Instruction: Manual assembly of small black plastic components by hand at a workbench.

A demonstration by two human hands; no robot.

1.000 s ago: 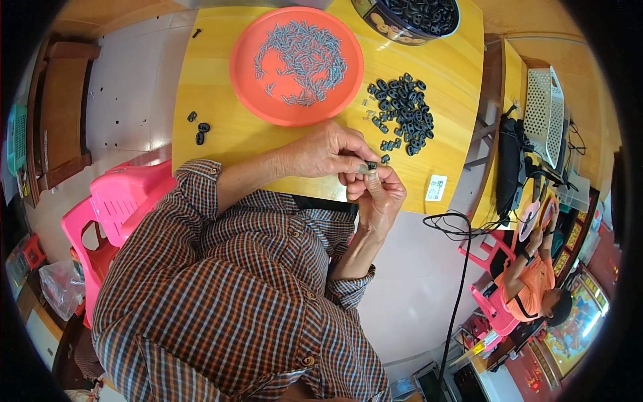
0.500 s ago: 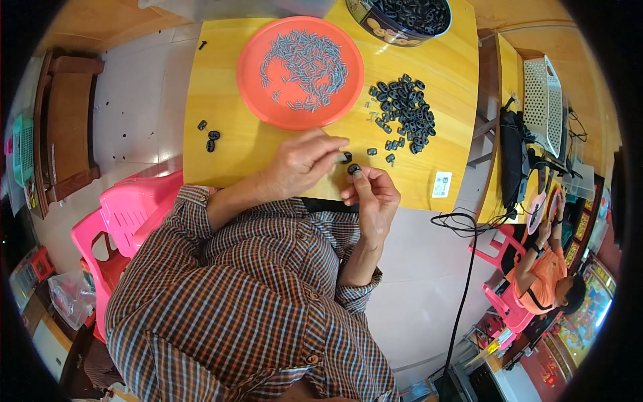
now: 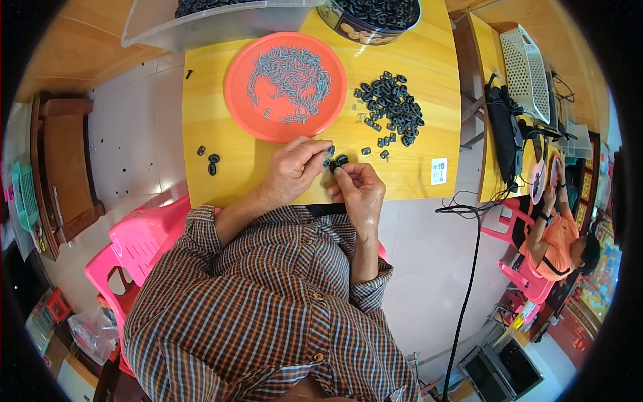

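My left hand [image 3: 295,171] is closed in a pinch, with a small dark piece [image 3: 329,151] at its fingertips. Close beside it, my right hand [image 3: 360,193] grips a black oval piece [image 3: 341,160] that resembles a cord lock part, between thumb and fingers. Both hands meet over the near edge of the yellow table [image 3: 251,161]. Beyond the left hand sits a round red-orange plate [image 3: 238,100] bearing many tiny grey spring-like parts [image 3: 295,70]. A pile of black oval two-holed pieces [image 3: 395,104] lies to the right. The fingers hide part of what is held.
A round tin [image 3: 368,33] and a clear plastic bin [image 3: 221,30], both with black pieces, stand at the back. Several loose pieces [image 3: 213,164] lie at left. A white label [image 3: 439,171] is at right. Pink chairs [image 3: 147,231] flank me; another person [image 3: 559,238] sits far right.
The view has shifted, bringing more of the clear bin into sight. My left fingertips have come down closer to the right hand's piece, and a dark piece now shows at them.
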